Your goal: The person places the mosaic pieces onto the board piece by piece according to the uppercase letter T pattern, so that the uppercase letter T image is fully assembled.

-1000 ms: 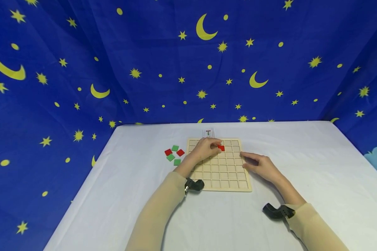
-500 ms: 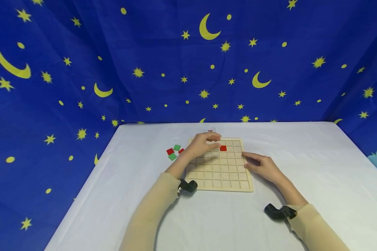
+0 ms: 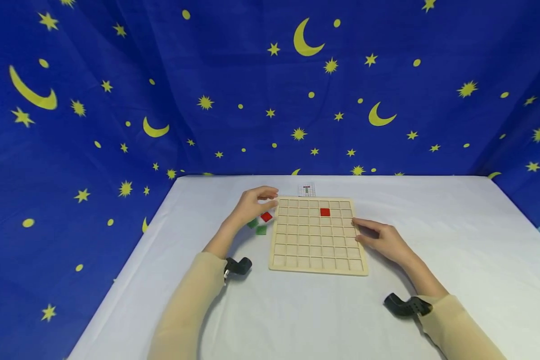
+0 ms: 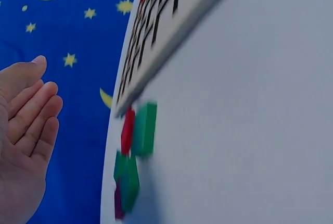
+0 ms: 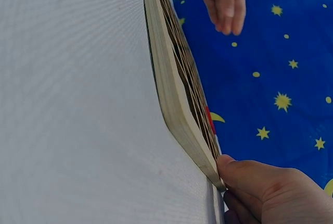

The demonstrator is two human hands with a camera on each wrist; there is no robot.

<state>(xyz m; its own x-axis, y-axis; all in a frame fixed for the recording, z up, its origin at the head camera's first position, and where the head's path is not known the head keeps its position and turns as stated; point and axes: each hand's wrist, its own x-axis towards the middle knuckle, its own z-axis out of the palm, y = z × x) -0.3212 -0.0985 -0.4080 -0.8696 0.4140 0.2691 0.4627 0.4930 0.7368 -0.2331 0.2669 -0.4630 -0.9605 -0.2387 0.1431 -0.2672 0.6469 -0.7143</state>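
My left hand (image 3: pixel 252 202) hovers over a small group of square tiles just left of a wooden grid board (image 3: pixel 316 271). Nothing is between its thumb and fingers. A red tile (image 3: pixel 266 216) and a green tile (image 3: pixel 261 230) show beside that hand; others are partly hidden under it. In the left wrist view a green tile (image 4: pixel 145 129) leads the cluster near the board's edge. One red tile (image 3: pixel 325 212) sits in a cell in the board's second row from the far side. My right hand (image 3: pixel 384 242) touches the board's right edge with thumb and index finger spread apart.
A small printed card (image 3: pixel 307 189) with a red and green T pattern lies behind the board. All stands on a white-covered table (image 3: pixel 315 315). A blue curtain (image 3: pixel 234 70) with yellow moons and stars rises behind and at the sides.
My left hand has drawn back from the red tile on the board and swung left over the loose tiles. The right hand stays at the board's edge. The head view has shifted slightly.
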